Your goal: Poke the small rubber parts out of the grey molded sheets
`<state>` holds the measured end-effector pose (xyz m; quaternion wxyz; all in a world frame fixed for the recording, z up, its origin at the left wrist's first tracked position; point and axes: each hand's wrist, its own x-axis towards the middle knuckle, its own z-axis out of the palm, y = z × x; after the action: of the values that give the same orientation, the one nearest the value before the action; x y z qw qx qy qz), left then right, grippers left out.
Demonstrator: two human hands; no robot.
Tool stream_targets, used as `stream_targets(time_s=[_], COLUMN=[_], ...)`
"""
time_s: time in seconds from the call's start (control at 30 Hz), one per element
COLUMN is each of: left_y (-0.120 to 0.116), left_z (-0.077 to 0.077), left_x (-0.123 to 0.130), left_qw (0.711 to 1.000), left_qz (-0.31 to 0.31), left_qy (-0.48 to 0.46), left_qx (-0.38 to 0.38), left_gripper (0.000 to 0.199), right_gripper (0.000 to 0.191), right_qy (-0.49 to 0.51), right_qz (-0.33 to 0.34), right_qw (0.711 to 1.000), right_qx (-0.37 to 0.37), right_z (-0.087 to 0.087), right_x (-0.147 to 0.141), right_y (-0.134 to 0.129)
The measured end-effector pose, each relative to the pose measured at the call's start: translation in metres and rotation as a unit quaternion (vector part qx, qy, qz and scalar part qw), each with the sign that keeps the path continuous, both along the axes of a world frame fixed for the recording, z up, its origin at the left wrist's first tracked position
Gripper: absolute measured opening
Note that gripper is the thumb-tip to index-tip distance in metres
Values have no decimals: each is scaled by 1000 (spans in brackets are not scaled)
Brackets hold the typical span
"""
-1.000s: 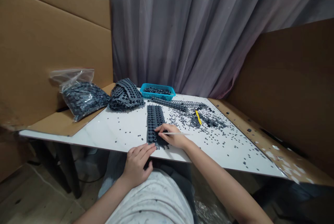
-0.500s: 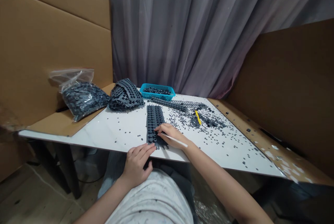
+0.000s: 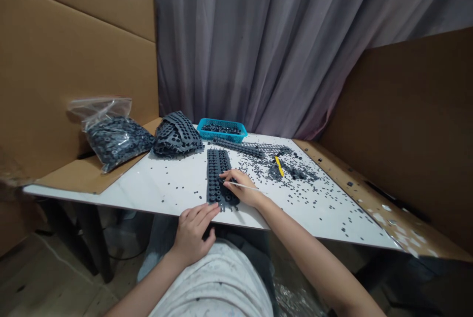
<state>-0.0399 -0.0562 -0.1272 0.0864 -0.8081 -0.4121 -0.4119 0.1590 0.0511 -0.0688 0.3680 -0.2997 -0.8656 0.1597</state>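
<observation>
A dark grey strip sheet (image 3: 213, 169) with rows of round pieces lies on the white table, its near end close to the table's front edge. My right hand (image 3: 242, 188) is over the sheet's right side, fingers closed round a thin white stick (image 3: 246, 186) whose tip is hidden at the fingertips. At the sheet's near end my left hand (image 3: 195, 228) rests with fingers stretched out, fingertips touching the sheet's lower left corner.
Behind stand a blue basket (image 3: 222, 129) of dark pieces, a heap of perforated sheets (image 3: 177, 134) and a clear bag (image 3: 116, 139) of pieces. A yellow tool (image 3: 279, 166) lies among scattered bits. Cardboard panels (image 3: 81, 46) flank the table.
My right hand has moved slightly up and away from me along the sheet, and the stick lies flatter. My left hand has stayed in place.
</observation>
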Motion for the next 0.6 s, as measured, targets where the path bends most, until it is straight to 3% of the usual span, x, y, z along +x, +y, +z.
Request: stream_targets(time_s=[0.17,0.47,0.6], left_y=[0,0,-1], left_z=[1,-2,-1], left_x=[0,-1,0], left_qw=[1000,1000,1000], left_qz=[0,10,14], left_qy=[0,15,14], left_qx=[0,-13,-8], left_gripper=[42,43,42], right_gripper=[12,5,9], right_qy=[6,-44,-8], right_qz=[46,33,52], right_qw=[999,999,999], right_qx=[-18,0,0], right_z=[-3,-1,-1], right_x=[-2,-1,-2], right_y=[0,1,2])
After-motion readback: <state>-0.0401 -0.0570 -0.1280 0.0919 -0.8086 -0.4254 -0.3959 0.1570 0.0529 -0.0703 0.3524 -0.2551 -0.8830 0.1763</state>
